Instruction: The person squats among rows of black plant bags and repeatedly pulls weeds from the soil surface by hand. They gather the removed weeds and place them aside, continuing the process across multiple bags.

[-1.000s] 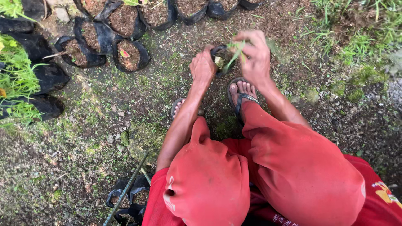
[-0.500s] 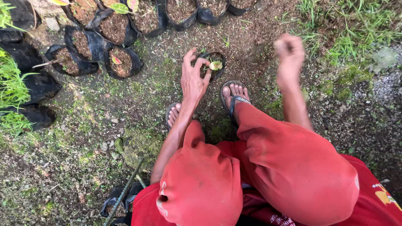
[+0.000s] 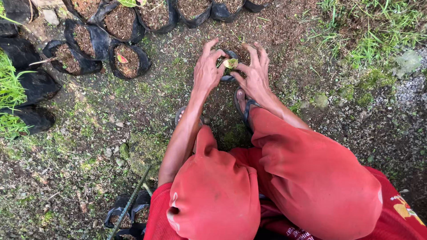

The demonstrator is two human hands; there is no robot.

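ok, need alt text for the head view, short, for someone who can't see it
Seen from above, a crouching person in red presses the left hand and right hand around a small black grow bag holding a seedling on mossy dirt. More soil-filled black bags cluster at upper left; grass grows at upper right.

Mossy dirt ground [image 3: 89, 133], grass patch [image 3: 373, 35], gravel [image 3: 404, 93], daylight
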